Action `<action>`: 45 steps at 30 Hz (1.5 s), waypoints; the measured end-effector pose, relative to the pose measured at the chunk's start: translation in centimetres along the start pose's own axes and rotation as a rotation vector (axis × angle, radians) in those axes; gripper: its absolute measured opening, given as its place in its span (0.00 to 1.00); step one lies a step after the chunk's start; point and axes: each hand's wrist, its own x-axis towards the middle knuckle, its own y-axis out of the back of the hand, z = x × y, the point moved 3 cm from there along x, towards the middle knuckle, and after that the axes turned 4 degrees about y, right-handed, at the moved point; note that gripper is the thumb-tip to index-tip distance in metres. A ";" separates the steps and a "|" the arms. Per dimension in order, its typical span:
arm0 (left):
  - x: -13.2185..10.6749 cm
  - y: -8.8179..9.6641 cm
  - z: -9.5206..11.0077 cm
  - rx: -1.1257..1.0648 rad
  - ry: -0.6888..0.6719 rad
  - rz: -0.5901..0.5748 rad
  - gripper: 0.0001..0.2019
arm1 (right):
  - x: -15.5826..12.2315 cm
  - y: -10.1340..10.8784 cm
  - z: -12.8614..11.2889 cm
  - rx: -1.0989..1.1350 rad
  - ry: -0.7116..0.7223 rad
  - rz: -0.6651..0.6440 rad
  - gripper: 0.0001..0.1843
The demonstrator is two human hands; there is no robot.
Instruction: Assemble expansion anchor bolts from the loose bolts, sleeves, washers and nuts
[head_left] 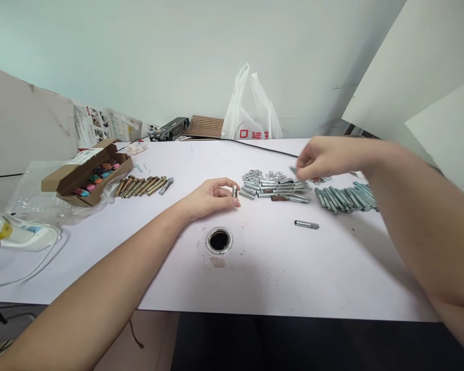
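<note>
My left hand (212, 198) is closed in a pinch on a short silver metal sleeve (235, 191), which stands upright between thumb and fingers just above the table. Over the far right of the pile, my right hand (320, 158) has its fingers pressed together. A small greyish metal bit shows at its fingertips, too blurred to name. Beneath and beside it lies a heap of metal sleeves (265, 195), a few with brown rusty patches. Behind these are washers (254, 174) and small rings or nuts (276, 175). One sleeve (307, 224) lies apart, nearer me.
Silver bolts (342, 200) lie in a row at right, partly behind my right forearm. Brassy bolts (141, 186) lie at left beside an open cardboard box (96, 178) of colourful pieces. A round hole (219, 240) pierces the table (270, 283). A plastic bag (251, 113) stands behind.
</note>
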 end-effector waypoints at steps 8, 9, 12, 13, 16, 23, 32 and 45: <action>0.2 -0.8 0.2 -0.224 -0.115 0.014 0.18 | -0.4 -7.0 -9.5 0.419 0.480 -0.146 0.06; 0.3 -0.7 0.2 -0.223 -0.120 0.019 0.18 | -0.1 -7.3 -9.5 0.430 0.467 -0.128 0.07; 0.3 -0.6 0.2 -0.226 -0.122 0.042 0.19 | 0.3 -7.8 -9.1 0.454 0.438 -0.105 0.08; 0.4 -0.6 0.2 -0.229 -0.124 0.052 0.19 | 0.4 -7.8 -9.0 0.463 0.434 -0.096 0.08; 0.4 -0.4 0.3 -0.240 -0.143 0.084 0.19 | 0.5 -8.0 -9.0 0.499 0.425 -0.048 0.10; 0.3 -0.2 0.7 -0.224 -0.135 0.103 0.21 | 0.4 -9.7 -9.8 0.567 0.325 0.110 0.09; -0.3 -0.1 1.4 -0.004 -0.161 0.118 0.19 | 0.0 -11.2 -10.3 0.359 0.336 0.420 0.11; -0.8 1.0 2.2 0.222 -0.223 0.241 0.15 | 3.3 -11.2 -9.0 0.143 0.626 0.498 0.11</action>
